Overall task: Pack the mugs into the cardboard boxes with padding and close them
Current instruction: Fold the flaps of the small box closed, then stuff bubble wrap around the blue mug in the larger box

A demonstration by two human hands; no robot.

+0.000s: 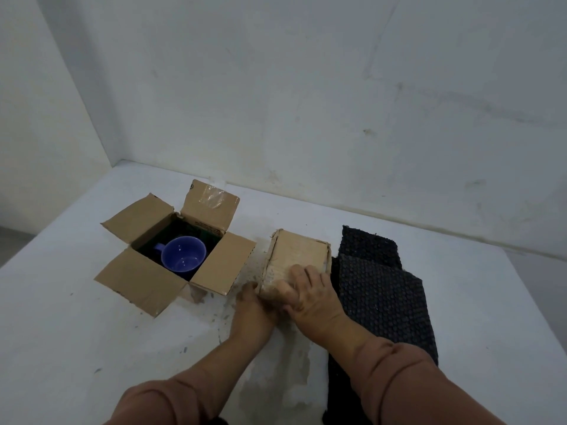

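An open cardboard box [214, 271] stands left of centre with its flaps spread. Inside it, a blue mug [183, 259] lies on dark padding. To its right sits a small closed cardboard box [299, 250] with taped edges. My left hand [253, 305] grips that closed box at its near left corner. My right hand [310, 294] presses on the near end of its top, fingers curled over the edge. Dark bubble-wrap padding [383, 296] lies flat to the right of the closed box.
Everything rests on a white table [76, 332] with scuffed paint, set against white walls. The table's left edge runs diagonally at far left. The padding stretches toward the near edge at lower right.
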